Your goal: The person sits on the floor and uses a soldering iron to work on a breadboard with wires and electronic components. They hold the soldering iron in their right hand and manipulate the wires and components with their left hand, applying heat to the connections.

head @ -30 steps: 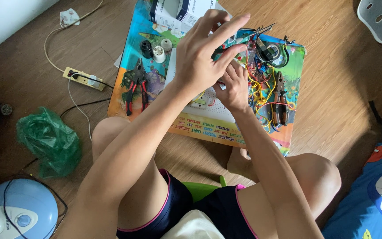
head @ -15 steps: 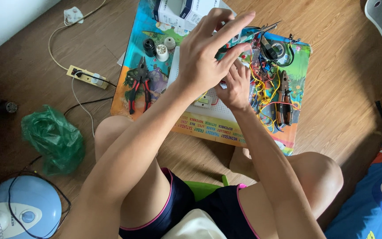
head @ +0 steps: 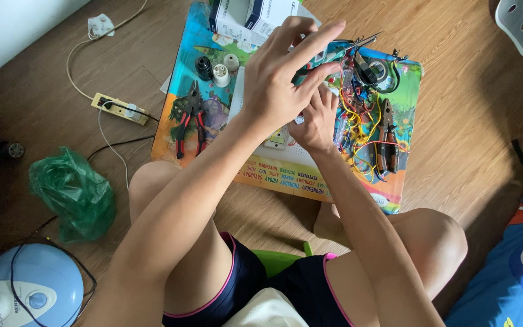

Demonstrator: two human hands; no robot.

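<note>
- Where the two hands meet above the colourful printed mat, a white board with a small green part on it is seen lying flat, largely covered by them.
- The left hand is held over the board with its fingers spread and extended; a thin green tool with a metal tip is seen just beyond the fingers, but whether it is gripped cannot be told.
- The right hand is placed beneath the left, resting on the board's right part; its grip is hidden and cannot be told.
- A tangle of red, yellow and blue wires is spread just beside the right hand, with orange-handled pliers lying among them.
- Red-and-black pliers are laid on the mat's left part, near three small round parts, one black and two white.
- A white-and-blue box is set at the mat's far edge.
- On the wooden floor, a power strip, a green plastic bag and a pale blue fan are found to the left, well apart from the mat.
</note>
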